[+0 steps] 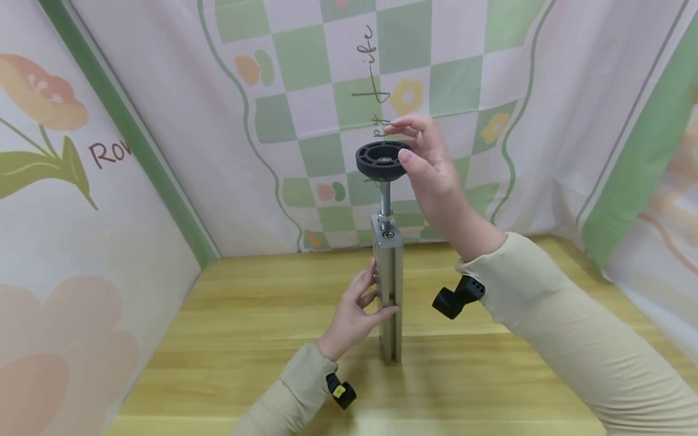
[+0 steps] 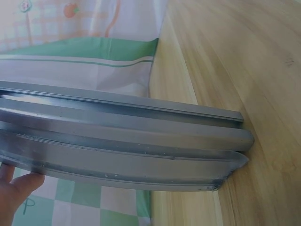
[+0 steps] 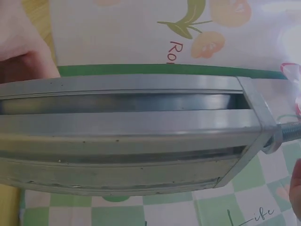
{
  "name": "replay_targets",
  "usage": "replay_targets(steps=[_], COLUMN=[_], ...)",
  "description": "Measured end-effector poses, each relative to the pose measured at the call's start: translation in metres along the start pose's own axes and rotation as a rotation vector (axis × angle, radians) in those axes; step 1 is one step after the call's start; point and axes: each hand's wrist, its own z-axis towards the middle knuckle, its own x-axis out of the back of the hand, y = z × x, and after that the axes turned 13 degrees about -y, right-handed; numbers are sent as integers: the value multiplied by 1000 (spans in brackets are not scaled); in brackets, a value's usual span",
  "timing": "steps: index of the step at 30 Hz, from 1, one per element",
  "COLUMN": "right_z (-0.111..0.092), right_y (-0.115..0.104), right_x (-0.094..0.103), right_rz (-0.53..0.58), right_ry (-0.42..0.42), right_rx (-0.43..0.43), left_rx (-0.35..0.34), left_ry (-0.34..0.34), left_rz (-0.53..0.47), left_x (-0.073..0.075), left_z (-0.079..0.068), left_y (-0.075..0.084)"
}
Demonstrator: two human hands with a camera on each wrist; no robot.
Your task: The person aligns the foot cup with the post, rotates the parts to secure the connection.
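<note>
An aluminium profile (image 1: 388,290) stands upright on the table, slotted along its sides and capped by a metal end plate (image 1: 389,237). From that plate rises a threaded rod (image 1: 385,198) with a nut, carrying a black round levelling foot (image 1: 383,162) at its top. My left hand (image 1: 354,315) grips the profile about mid-height, thumb across the front and fingers along the left side. Beside the foot, my right hand (image 1: 436,175) has its thumb tip at the near right rim, while its fingers extend loosely behind and above it. The right wrist view shows the profile's slots (image 3: 169,101) up close.
The wooden table (image 1: 245,339) spreads around the profile's base. Behind it hangs a green-and-white checked curtain (image 1: 305,115), with printed cloth walls (image 1: 125,230) at both sides. A black camera mount (image 1: 458,297) sits on the right wrist, another (image 1: 342,392) on the left.
</note>
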Motion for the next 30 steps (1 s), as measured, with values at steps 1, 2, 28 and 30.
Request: replay_targets(steps=[1, 2, 28, 30], right_z=[0, 1, 4, 4], right_y=[1, 1, 4, 3], right_x=[1, 1, 7, 6], right_rz=[44, 77, 346, 335], right_ry=[-12, -27, -212, -209], right_rx=[-11, -25, -78, -86], left_rx=[-3, -4, -31, -27], left_ry=[0, 0, 1, 1], left_rz=[3, 6, 20, 18], left_x=[0, 0, 1, 1], left_z=[0, -1, 2, 1], left_y=[-1, -1, -3, -3])
